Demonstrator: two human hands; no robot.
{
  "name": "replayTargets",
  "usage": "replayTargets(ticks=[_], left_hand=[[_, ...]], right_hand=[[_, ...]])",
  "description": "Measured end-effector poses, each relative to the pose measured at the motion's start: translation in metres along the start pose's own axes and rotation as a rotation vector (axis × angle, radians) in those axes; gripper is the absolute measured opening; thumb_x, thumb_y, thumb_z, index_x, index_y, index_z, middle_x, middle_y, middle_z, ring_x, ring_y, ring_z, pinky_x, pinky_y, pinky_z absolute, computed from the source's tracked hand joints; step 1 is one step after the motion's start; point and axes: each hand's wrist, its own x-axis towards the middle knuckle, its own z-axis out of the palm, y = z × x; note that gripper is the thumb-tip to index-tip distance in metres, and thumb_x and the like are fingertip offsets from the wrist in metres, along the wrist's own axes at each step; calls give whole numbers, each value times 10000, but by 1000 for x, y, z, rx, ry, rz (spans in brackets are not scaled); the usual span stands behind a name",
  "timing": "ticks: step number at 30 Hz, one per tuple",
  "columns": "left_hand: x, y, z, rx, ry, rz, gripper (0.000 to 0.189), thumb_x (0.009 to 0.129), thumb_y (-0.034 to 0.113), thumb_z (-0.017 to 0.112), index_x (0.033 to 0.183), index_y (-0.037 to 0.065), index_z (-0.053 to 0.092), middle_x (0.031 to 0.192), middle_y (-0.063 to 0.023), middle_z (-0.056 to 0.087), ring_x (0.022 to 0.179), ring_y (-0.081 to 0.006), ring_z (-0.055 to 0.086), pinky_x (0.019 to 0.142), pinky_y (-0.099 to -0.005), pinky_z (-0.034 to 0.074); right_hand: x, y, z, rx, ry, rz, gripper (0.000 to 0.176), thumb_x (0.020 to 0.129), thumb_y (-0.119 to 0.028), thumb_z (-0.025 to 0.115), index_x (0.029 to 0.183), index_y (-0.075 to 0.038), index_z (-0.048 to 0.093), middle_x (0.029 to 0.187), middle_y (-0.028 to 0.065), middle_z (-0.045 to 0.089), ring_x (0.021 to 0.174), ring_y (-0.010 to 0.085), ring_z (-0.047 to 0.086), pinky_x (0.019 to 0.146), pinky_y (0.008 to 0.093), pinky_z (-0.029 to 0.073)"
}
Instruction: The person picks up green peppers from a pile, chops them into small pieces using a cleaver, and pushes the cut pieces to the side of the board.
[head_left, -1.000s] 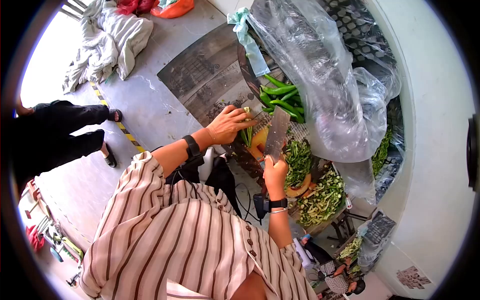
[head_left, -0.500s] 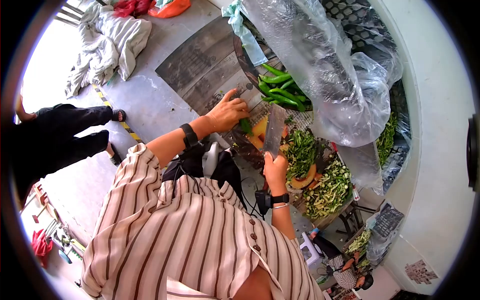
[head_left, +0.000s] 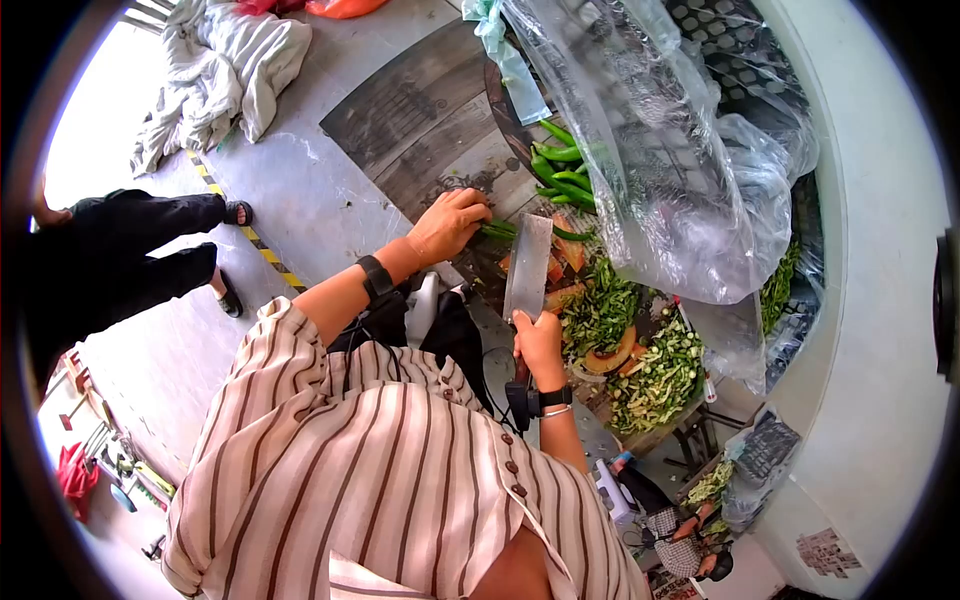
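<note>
My left hand (head_left: 449, 224) is closed on green chilies (head_left: 500, 230) at the near edge of the table. In my right hand (head_left: 539, 345) is the handle of a cleaver (head_left: 528, 268). Its broad blade stands beside the chilies, and a chili's end shows on the blade's far side. Whole green chilies (head_left: 565, 175) lie beyond, partly under clear plastic. Right of the blade are chopped greens (head_left: 598, 312), orange pieces (head_left: 570, 245) and a pile of cut pale-green pieces (head_left: 655, 378).
A large clear plastic bag (head_left: 665, 150) covers the table's far right. At the left stands a person in black trousers (head_left: 130, 245). Another person (head_left: 680, 535) is at the lower right near more greens. Grey cloth (head_left: 225, 70) lies on the floor at the upper left.
The cleaver has moved left and down, beside the chilies at my left hand. The held chilies now lie more level and extend toward the blade. The whole view has shifted slightly.
</note>
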Motion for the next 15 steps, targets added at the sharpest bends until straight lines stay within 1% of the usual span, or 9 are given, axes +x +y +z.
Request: replayTargets(ticks=[2,8,12,14,15], left_hand=[[-2,-2,0,-13,-21,6,271,720,24,603,983,70,554,1035,-88,515,1006,-285,488,890,-381,373],[-5,0,-3,-59,-15,-2,348,687,39,638,1025,64,557,1070,-96,503,1027,-296,475,904,-381,373],[-7,-2,-5,-113,-31,-8,396,671,46,657,1053,61,556,1086,-109,499,1051,-300,466,924,-387,371],[-7,-3,-6,-117,-30,-2,401,670,45,659,1058,58,556,1086,-113,499,1053,-302,467,925,-387,374],[-6,-3,-6,-139,-27,-12,387,669,39,656,1044,54,562,1079,-113,504,1045,-304,474,915,-385,384]], right_hand=[[-4,3,1,-19,-17,41,243,839,-174,539,694,21,544,445,35,472,356,121,465,362,269,364],[-12,22,1,-13,-60,78,221,840,-177,540,733,17,546,454,37,478,352,122,457,357,275,360],[-17,27,1,-55,-79,83,220,839,-178,544,725,10,544,451,36,477,350,120,457,354,277,359],[-21,22,3,-44,-64,90,260,840,-172,547,662,17,544,433,48,476,339,135,454,357,275,353],[-21,22,4,-44,-65,91,260,840,-172,547,662,17,544,433,48,476,339,135,454,357,275,353]])
